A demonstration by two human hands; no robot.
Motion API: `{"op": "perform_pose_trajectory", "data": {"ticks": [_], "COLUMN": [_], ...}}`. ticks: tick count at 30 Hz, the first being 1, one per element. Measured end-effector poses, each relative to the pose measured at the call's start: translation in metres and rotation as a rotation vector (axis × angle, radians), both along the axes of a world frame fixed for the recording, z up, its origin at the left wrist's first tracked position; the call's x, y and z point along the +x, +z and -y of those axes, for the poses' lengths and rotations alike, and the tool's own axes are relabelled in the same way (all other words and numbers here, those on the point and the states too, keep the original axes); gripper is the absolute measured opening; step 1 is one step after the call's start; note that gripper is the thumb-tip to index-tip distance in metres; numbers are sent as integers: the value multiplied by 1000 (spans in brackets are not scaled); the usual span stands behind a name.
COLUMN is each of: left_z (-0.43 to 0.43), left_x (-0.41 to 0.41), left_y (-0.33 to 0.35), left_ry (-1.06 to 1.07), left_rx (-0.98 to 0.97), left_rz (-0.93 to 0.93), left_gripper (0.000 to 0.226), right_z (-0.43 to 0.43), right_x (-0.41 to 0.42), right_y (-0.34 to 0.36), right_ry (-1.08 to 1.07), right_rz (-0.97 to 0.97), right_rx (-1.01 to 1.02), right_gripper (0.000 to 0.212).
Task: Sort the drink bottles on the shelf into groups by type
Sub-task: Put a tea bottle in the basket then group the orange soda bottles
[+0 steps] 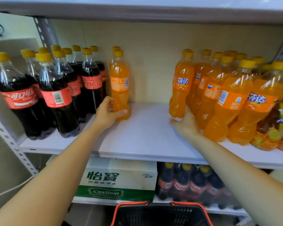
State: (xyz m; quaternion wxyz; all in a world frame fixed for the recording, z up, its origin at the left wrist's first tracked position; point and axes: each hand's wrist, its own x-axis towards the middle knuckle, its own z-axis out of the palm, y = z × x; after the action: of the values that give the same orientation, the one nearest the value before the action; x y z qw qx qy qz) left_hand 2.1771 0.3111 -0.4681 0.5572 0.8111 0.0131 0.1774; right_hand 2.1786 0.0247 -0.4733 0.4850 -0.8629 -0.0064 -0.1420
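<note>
On the white shelf board [145, 132], my left hand [107, 111] wraps the narrow waist of the stray orange plastic soda bottle [119, 85], full and likely heavy and slick, beside the dark cola bottles [59, 88], while my right hand [185, 123] grips the end orange bottle [180, 88] by its base.

You see dark colas [59, 95] with red labels and yellow caps, orange sodas [232, 111] with orange labels, a white shelf [145, 136], a green-and-white box [119, 178], a black basket [162, 216] rimmed red.

The white shelf board [145, 136] is carrying it all: cola bottles [55, 95] are standing clustered, the front orange bottle [119, 88] is standing just right of the cola, and well right of the cola the leaning orange bottle [180, 88] is heading the orange soda group [232, 101], tea bottles [281, 126] beyond.
</note>
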Motion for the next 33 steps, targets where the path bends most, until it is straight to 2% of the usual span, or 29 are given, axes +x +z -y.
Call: {"op": "perform_pose_trajectory", "data": {"ticks": [4,9,11,13,15,16,18,20,24,28,33], "left_z": [11,32,41,50,55,56,57,59,73,82,81], "left_x": [-21,-45,-53,-59,-63,-64,-67,-70,-70,-68,-63], "left_y": [4,4,5,10,20,26,38,49,55,50,52], "left_ry": [-128,-265,-322,-352,-340,-304,-250,-305,-417,-467,-399], "left_rx": [22,18,50,79,14,-22,-95,-160,-80,-29,-147], "left_rz": [-33,-67,-44,-44,-72,-82,-46,22,34,42,-14], "left_gripper": [53,51,42,22,11,12,31,43,67,55,38], "right_z": [-4,-24,-29,-31,-31,-31,-33,-36,-42,-42,-42], "right_x": [-28,-49,-54,-59,-62,-62,-62,-59,-60,-62,-64], "right_y": [-2,4,5,2,-3,-5,-6,-4,1,1,6], "right_ry": [46,249,339,407,436,442,456,468,465,482,478], "right_rz": [21,-37,-20,-11,13,27,46,35,1,20,2], "right_rx": [3,96,98,106,141,160,185,220,380,545,625], "right_gripper": [61,64,63,60,56,54,51,47,36,25,21]}}
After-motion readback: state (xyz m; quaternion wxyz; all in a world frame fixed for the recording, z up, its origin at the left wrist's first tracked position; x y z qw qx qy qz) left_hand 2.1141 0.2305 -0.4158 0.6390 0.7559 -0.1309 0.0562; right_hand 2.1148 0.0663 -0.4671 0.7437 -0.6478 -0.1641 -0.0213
